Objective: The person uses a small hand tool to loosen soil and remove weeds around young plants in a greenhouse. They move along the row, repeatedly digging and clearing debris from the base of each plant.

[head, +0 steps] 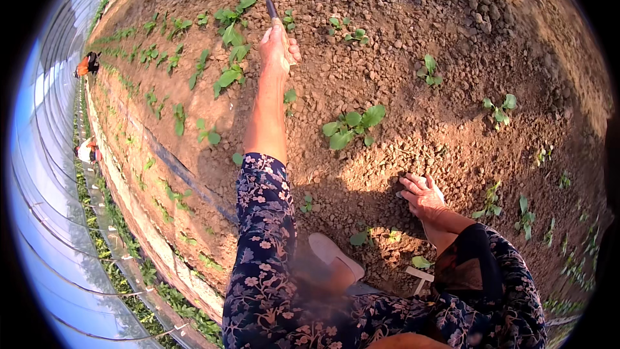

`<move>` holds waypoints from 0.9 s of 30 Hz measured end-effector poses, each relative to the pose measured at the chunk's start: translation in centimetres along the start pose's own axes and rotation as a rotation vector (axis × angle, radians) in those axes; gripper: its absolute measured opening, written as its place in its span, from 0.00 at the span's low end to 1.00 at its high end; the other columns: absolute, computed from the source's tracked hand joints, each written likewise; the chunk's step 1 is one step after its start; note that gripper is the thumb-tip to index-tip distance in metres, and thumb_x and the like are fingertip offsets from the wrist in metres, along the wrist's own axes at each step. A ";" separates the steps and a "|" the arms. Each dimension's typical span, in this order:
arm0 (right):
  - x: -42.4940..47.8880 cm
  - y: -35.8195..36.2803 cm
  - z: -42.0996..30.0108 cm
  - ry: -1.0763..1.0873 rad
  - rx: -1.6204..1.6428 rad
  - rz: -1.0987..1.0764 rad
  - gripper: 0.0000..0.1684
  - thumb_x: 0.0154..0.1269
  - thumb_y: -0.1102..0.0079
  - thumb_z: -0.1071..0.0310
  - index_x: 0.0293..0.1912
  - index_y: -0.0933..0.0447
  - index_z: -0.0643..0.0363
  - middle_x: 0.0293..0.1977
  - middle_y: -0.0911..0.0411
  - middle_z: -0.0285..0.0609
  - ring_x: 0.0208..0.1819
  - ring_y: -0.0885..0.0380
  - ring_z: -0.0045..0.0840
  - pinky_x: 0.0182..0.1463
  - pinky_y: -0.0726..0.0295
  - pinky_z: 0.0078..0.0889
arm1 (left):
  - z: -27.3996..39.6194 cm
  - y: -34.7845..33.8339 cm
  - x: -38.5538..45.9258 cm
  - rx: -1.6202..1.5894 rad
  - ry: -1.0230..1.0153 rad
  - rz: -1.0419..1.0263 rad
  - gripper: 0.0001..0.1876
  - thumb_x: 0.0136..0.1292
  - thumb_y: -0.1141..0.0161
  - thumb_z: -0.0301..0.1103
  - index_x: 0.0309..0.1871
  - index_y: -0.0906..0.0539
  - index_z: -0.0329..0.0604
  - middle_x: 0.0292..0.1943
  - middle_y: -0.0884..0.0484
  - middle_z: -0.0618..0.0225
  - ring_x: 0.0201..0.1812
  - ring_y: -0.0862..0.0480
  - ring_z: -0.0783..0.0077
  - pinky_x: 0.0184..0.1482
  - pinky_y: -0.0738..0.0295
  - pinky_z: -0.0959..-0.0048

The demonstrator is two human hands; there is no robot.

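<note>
My left hand (pixel 277 51) is stretched out towards the top of the view, closed around the wooden handle of a hand tool (pixel 271 7). The tool has a dark metal shaft; its head is cut off at the picture's top edge. Low on the right, my right hand (pixel 422 195) rests on the crumbly brown soil (pixel 382 165) with its fingers pointing left. A small pale edge shows beneath its fingertips; what it belongs to is hidden. A broad-leaved green seedling (pixel 353 126) grows between my hands.
More seedlings (pixel 230 75) stand left of my forearm, others (pixel 428 70) to the right. My shoe (pixel 335 256) is on the soil near a pale T-shaped marker (pixel 420 274). A dark drip line (pixel 169 157) crosses the left side. Two people (pixel 88 64) are far left by the greenhouse wall.
</note>
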State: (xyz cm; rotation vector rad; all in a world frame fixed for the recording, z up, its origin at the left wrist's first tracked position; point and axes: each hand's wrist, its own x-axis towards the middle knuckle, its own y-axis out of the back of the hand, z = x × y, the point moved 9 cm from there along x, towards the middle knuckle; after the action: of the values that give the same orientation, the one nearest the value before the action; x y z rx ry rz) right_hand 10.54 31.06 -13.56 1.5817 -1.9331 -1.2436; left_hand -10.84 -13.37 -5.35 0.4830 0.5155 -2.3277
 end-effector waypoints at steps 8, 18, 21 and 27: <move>0.6 0.3 -0.7 0.003 -0.006 0.014 0.23 0.52 0.39 0.66 0.52 0.22 0.47 0.70 0.40 0.37 0.74 0.49 0.32 0.69 0.46 0.65 | -3.9 2.2 -4.5 0.251 0.178 0.026 0.16 0.72 0.46 0.45 0.52 0.31 0.45 0.21 0.27 0.63 0.14 0.30 0.73 0.13 0.34 0.70; 0.0 -0.8 -0.3 -0.005 -0.001 0.013 0.24 0.52 0.38 0.67 0.52 0.22 0.47 0.70 0.41 0.36 0.74 0.50 0.31 0.70 0.47 0.64 | -9.4 5.7 -11.9 0.399 0.250 0.115 0.24 0.71 0.44 0.47 0.64 0.30 0.46 0.19 0.27 0.70 0.12 0.30 0.78 0.11 0.37 0.76; -0.3 -0.6 -0.3 -0.013 -0.013 0.022 0.24 0.51 0.38 0.67 0.52 0.22 0.47 0.70 0.42 0.36 0.74 0.50 0.31 0.70 0.47 0.64 | -8.2 5.2 -12.4 0.300 0.142 0.043 0.20 0.71 0.46 0.46 0.60 0.28 0.45 0.17 0.29 0.70 0.11 0.30 0.77 0.09 0.36 0.74; 0.8 -0.3 -0.8 -0.002 -0.018 0.002 0.24 0.52 0.39 0.66 0.53 0.22 0.47 0.70 0.41 0.37 0.74 0.49 0.32 0.70 0.48 0.65 | -9.4 6.6 -12.4 0.403 0.216 0.110 0.20 0.71 0.45 0.46 0.60 0.28 0.45 0.17 0.28 0.70 0.10 0.31 0.77 0.09 0.37 0.73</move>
State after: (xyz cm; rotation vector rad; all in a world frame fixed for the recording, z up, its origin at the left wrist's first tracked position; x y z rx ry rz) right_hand 11.03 29.98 -13.60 1.5696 -1.9185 -1.2585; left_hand 4.15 -6.51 -8.98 0.9356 0.1083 -2.2864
